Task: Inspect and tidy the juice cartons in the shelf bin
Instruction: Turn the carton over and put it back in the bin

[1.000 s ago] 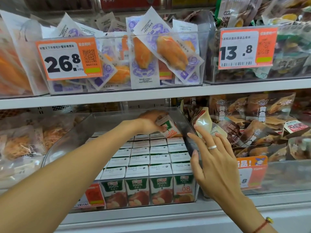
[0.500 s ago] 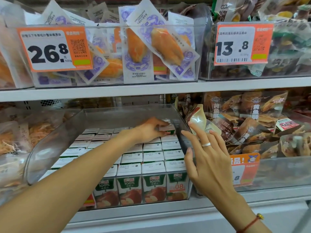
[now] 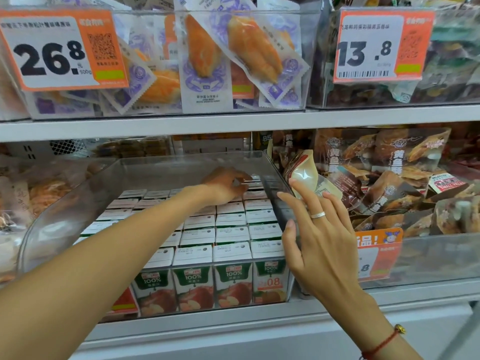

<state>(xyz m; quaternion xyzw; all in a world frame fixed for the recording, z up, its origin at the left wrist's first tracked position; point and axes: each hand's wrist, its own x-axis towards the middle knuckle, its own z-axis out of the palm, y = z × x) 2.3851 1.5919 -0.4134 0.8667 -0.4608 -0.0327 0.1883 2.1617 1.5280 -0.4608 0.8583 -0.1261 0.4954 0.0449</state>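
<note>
The left hand [image 3: 226, 184] reaches deep into the clear bin [image 3: 281, 201], fingertips curled onto a back-row juice carton [image 3: 255, 183]. The right hand [image 3: 315, 229], fingers straight, braces the bin's side wall. Best to seat that carton flush and upright with its row, without jostling its neighbours.

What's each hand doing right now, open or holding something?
Left hand: fingers curled on a white-topped juice carton at the bin's back.
Right hand: open, holding nothing.
</note>
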